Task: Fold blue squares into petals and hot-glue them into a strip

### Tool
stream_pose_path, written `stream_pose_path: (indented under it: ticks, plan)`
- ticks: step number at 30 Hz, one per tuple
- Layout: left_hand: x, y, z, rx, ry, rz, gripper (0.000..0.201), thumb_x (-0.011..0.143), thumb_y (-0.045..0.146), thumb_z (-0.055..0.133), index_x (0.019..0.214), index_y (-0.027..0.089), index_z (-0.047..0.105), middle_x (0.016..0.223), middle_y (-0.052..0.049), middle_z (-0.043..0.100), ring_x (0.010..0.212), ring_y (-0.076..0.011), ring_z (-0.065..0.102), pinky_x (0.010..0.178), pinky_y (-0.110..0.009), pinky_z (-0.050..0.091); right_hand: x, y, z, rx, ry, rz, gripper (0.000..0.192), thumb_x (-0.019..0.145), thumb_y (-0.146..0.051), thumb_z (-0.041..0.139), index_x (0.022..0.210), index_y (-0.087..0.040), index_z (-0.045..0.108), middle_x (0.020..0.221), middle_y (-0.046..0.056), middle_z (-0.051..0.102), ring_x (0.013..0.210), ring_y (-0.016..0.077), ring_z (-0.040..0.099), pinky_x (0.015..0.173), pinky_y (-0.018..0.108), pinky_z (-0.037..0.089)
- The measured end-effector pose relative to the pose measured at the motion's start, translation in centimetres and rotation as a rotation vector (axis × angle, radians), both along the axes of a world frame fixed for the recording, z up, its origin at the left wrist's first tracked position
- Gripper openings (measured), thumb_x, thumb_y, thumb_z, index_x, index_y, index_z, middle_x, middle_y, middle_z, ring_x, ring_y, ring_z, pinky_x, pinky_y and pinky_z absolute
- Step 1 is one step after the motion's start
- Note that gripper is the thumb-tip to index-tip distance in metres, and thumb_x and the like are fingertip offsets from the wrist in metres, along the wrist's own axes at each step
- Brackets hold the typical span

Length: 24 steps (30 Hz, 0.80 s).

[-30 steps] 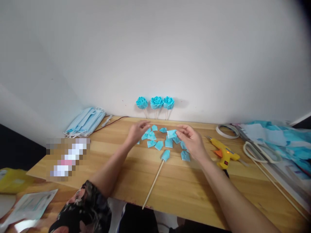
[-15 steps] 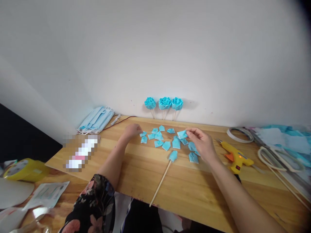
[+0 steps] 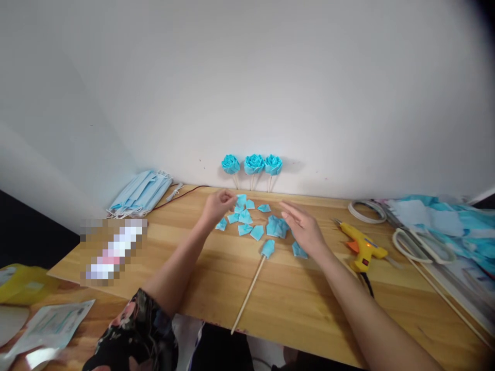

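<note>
Head view, nearest edge first: a pale wooden worktop (image 3: 294, 304) with visible grain runs across the frame; at its lower left lies a clear plastic packet (image 3: 46, 324) beside a yellow object (image 3: 23, 283), partly cut off. A thin wooden stick (image 3: 247, 296) reaches from the near edge inward, tipped with a folded blue piece (image 3: 267, 248).

Mid-surface: a scatter of blue folded petals (image 3: 257, 224) lies flat between both hands. The right hand (image 3: 305, 229) hovers over the right side of the scatter, fingers extended and released, holding nothing. The left hand (image 3: 217, 206) is raised at the scatter's left, fingers pinched on one blue petal (image 3: 241, 200). Right of the hands a yellow glue gun (image 3: 361, 245) lies on its side, its cord trailing to the near edge. Further right are scissors (image 3: 419, 245), a tape roll (image 3: 366, 211) and blue sheet scraps (image 3: 444, 219).

Far edge: a stack of blue face masks (image 3: 139, 193) at left, and three finished blue roses (image 3: 252, 165) on sticks leaning against a plain white wall (image 3: 247, 77).
</note>
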<state>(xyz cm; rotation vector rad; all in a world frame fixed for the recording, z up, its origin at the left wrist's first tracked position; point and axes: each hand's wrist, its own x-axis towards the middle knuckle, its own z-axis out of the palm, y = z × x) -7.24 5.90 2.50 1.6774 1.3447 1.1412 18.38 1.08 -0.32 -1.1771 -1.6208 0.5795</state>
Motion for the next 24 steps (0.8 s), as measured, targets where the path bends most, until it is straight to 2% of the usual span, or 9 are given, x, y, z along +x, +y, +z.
stream_pose_path:
  ticks: [3, 5, 8, 11, 15, 18, 21, 24]
  plan:
    - [2.7, -1.8, 0.0, -0.064, -0.153, -0.228, 0.022, 0.075, 0.035, 0.063, 0.077, 0.015, 0.053, 0.060, 0.002, 0.057, 0.053, -0.0095, 0.056, 0.053, -0.020, 0.041, -0.6, -0.7, 0.7, -0.057, 0.056, 0.083, 0.034, 0.087, -0.041, 0.055, 0.118, -0.028, 0.065, 0.125, 0.005, 0.063, 0.117, 0.0246, 0.056, 0.102, 0.046, 0.042]
    - [3.9, -2.7, -0.2, -0.089, -0.197, -0.300, 0.023, 0.074, 0.034, 0.065, 0.079, 0.016, 0.052, 0.061, 0.003, 0.057, 0.053, -0.0086, 0.055, 0.053, -0.020, 0.041, -1.1, -1.0, 0.7, -0.131, 0.129, 0.162, 0.037, 0.087, -0.041, 0.055, 0.121, -0.027, 0.063, 0.123, 0.006, 0.065, 0.113, 0.0233, 0.060, 0.098, 0.041, 0.046]
    - [4.8, -3.6, -0.4, -0.091, -0.192, -0.354, 0.024, 0.075, 0.034, 0.065, 0.082, 0.016, 0.051, 0.062, 0.004, 0.056, 0.053, -0.0080, 0.053, 0.052, -0.020, 0.040, -1.7, -1.2, 0.4, -0.239, 0.239, 0.232, 0.042, 0.084, -0.041, 0.060, 0.123, -0.025, 0.061, 0.117, 0.007, 0.068, 0.106, 0.0219, 0.063, 0.092, 0.038, 0.050]
    - [5.2, -3.9, -0.6, -0.081, -0.188, -0.397, 0.026, 0.076, 0.035, 0.065, 0.086, 0.016, 0.051, 0.065, 0.003, 0.058, 0.056, -0.0084, 0.053, 0.055, -0.021, 0.041, -1.9, -1.1, 0.1, -0.300, 0.293, 0.230, 0.046, 0.080, -0.040, 0.065, 0.123, -0.024, 0.061, 0.113, 0.007, 0.068, 0.098, 0.0207, 0.065, 0.083, 0.035, 0.054]
    - [5.5, -4.0, -1.1, -0.066, -0.187, -0.427, 0.025, 0.078, 0.033, 0.064, 0.092, 0.016, 0.053, 0.073, -0.001, 0.063, 0.065, -0.0103, 0.057, 0.061, -0.022, 0.043, -2.0, -1.2, 0.5, -0.319, 0.320, 0.210, 0.044, 0.078, -0.040, 0.064, 0.117, -0.021, 0.064, 0.084, 0.002, 0.068, 0.071, 0.0146, 0.061, 0.065, 0.029, 0.053]
    - [5.6, -3.8, -1.4, -0.048, -0.192, -0.468, 0.026, 0.079, 0.030, 0.062, 0.099, 0.016, 0.052, 0.081, -0.003, 0.066, 0.072, -0.0121, 0.060, 0.066, -0.023, 0.045, -2.0, -1.3, 1.0, -0.308, 0.342, 0.185, 0.041, 0.077, -0.041, 0.064, 0.112, -0.020, 0.066, 0.076, 0.000, 0.063, 0.064, 0.0121, 0.056, 0.060, 0.026, 0.050]
    - [4.9, -3.1, -1.2, 0.009, -0.134, -0.415, 0.032, 0.080, 0.029, 0.060, 0.108, 0.016, 0.051, 0.083, -0.003, 0.066, 0.074, -0.0125, 0.061, 0.069, -0.023, 0.045, -1.4, -1.1, 1.3, -0.268, 0.340, 0.119, 0.039, 0.077, -0.041, 0.064, 0.111, -0.020, 0.065, 0.077, -0.001, 0.060, 0.065, 0.0121, 0.055, 0.060, 0.025, 0.048]
    - [2.5, -1.5, -0.6, 0.145, 0.015, -0.188, 0.035, 0.080, 0.029, 0.057, 0.113, 0.018, 0.053, 0.085, -0.003, 0.065, 0.076, -0.0127, 0.060, 0.070, -0.023, 0.044, -0.1, -0.6, 1.6, -0.211, 0.357, 0.049, 0.040, 0.078, -0.042, 0.064, 0.111, -0.022, 0.064, 0.076, -0.002, 0.058, 0.064, 0.0117, 0.055, 0.062, 0.025, 0.048]
